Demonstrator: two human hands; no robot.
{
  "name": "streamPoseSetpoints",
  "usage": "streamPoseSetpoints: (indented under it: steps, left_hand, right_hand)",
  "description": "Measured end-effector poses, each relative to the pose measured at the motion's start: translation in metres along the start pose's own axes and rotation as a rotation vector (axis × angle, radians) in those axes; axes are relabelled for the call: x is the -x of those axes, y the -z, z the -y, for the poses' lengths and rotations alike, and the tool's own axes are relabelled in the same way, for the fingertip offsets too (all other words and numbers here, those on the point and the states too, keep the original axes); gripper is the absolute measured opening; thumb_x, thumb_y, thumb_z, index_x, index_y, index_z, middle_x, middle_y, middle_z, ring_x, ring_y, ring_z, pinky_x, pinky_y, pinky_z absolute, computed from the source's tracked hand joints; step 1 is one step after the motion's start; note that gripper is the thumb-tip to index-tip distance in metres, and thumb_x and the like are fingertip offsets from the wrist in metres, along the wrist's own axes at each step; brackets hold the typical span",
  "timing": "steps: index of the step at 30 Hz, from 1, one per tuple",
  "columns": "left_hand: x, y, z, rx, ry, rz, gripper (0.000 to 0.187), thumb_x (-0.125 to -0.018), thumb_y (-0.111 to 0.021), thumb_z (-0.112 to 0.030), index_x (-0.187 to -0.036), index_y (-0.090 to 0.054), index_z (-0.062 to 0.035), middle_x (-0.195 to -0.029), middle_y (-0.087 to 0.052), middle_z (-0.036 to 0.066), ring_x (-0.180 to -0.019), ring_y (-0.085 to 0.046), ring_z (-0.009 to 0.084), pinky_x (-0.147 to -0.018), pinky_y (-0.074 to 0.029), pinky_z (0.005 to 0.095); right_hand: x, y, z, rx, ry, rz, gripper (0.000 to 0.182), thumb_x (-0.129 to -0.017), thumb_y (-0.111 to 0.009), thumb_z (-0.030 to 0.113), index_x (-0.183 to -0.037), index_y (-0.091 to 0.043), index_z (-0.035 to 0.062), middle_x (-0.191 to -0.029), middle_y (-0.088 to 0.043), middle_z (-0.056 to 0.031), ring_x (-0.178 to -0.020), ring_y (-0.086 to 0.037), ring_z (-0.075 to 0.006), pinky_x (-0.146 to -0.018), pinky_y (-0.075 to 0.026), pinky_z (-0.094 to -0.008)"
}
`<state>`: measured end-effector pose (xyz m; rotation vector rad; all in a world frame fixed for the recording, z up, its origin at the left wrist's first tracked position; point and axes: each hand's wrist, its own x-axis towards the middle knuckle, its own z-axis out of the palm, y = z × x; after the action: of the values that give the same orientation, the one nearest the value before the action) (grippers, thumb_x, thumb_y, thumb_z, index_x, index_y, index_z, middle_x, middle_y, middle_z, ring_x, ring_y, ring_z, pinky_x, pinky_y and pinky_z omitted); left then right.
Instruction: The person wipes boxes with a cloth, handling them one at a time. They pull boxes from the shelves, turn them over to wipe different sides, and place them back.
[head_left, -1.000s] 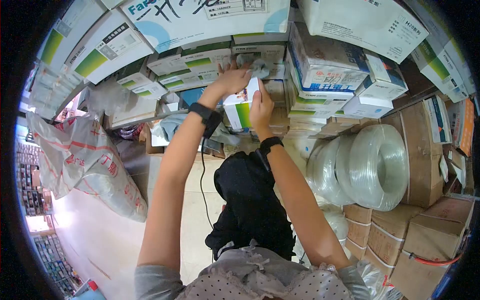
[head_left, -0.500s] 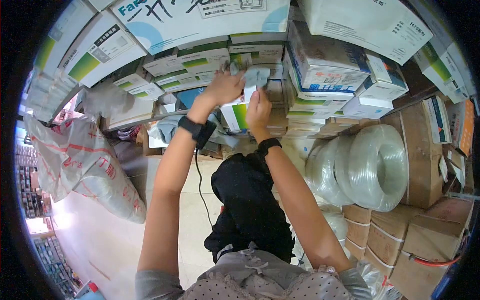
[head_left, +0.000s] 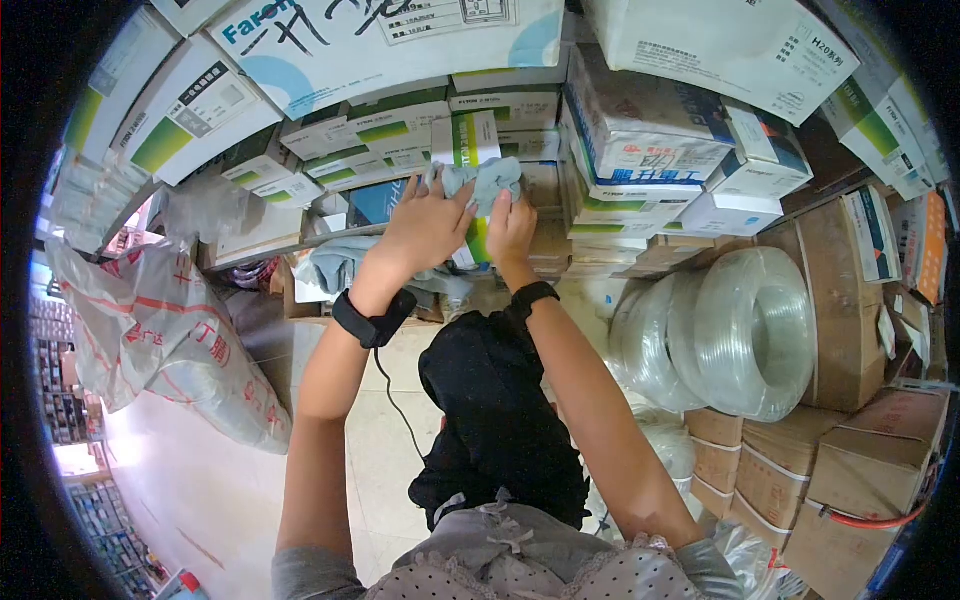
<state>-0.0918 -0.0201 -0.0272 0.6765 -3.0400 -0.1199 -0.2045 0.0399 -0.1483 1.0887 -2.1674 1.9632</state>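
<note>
A white box with a green band [head_left: 466, 140] stands in front of me at the shelf edge, its middle covered by a grey-blue cloth [head_left: 492, 178]. My left hand [head_left: 428, 225] lies over the left part of the cloth, fingers bent onto it and pressing it against the box. At the box's right side, my right hand [head_left: 512, 228] grips it, the thumb up against the cloth's edge. The right hand's other fingers are mostly hidden. Another grey-blue cloth [head_left: 340, 262] lies below and left of my left hand.
Stacked white-and-green boxes [head_left: 390, 125] fill the shelf behind. Large cartons [head_left: 400, 50] overhang from above. Coils of clear tubing [head_left: 755, 335] stand at right, above brown cartons [head_left: 770, 470]. A filled plastic sack [head_left: 170, 340] stands at left. A cable hangs from my left wristband [head_left: 372, 318].
The cloth has moved down and left over the box, and my left hand has come lower with it. More of the box's upper part with its green band now shows.
</note>
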Motion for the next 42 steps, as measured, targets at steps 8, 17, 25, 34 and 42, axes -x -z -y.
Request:
streamPoseSetpoints:
  steps: [8,17,25,34,42]
  left_hand:
    - [-0.083,-0.064,0.055,0.157,0.063,-0.006,0.049,-0.095,-0.036,-0.035,-0.139,-0.037,-0.0131,-0.141,-0.023,0.036,-0.132,-0.015,0.0561,-0.106,-0.021,0.0603]
    - [-0.035,-0.04,0.024,0.179,-0.199,-0.421,0.042,-0.095,-0.041,-0.029,-0.129,-0.048,-0.0058,-0.112,-0.052,0.028,-0.101,-0.048,0.0477,-0.096,-0.033,0.0529]
    - [0.017,-0.013,-0.027,0.137,0.06,-0.31,0.038,-0.092,-0.048,-0.026,-0.122,-0.055,-0.0038,-0.126,-0.044,0.034,-0.121,-0.039,0.0496,-0.101,-0.033,0.052]
    - [-0.069,-0.039,0.027,0.124,0.088,-0.28,0.039,-0.094,-0.043,-0.033,-0.107,-0.06,-0.0012,-0.087,-0.062,0.028,-0.096,-0.054,0.0468,-0.091,-0.037,0.0539]
    - [-0.026,-0.025,0.013,0.255,-0.15,-0.341,0.039,-0.095,-0.044,-0.031,-0.116,-0.059,-0.0024,-0.092,-0.064,0.025,-0.115,-0.047,0.0449,-0.096,-0.038,0.0508]
  right_hand:
    - [-0.007,0.01,0.025,-0.091,0.071,-0.074,0.04,-0.094,-0.037,0.024,-0.114,-0.057,-0.003,-0.102,-0.061,-0.0271,-0.092,-0.06,-0.043,-0.08,-0.046,-0.0439]
    - [-0.003,0.007,0.009,-0.079,0.056,-0.026,0.032,-0.087,-0.048,0.017,-0.113,-0.059,-0.0001,-0.097,-0.063,-0.0252,-0.085,-0.058,-0.044,-0.075,-0.046,-0.049]
    - [0.002,0.005,0.006,-0.152,0.019,-0.047,0.025,-0.088,-0.049,0.019,-0.093,-0.062,-0.0012,-0.088,-0.063,-0.0237,-0.081,-0.058,-0.0442,-0.07,-0.045,-0.0498]
    - [-0.005,0.01,0.021,-0.128,0.018,-0.05,0.038,-0.092,-0.043,0.021,-0.117,-0.056,-0.0039,-0.106,-0.061,-0.0269,-0.096,-0.06,-0.0411,-0.084,-0.046,-0.0426]
    - [0.0,0.005,-0.003,-0.041,0.015,0.012,0.03,-0.087,-0.05,0.019,-0.108,-0.06,0.0,-0.092,-0.062,-0.0252,-0.083,-0.058,-0.0439,-0.071,-0.046,-0.0475]
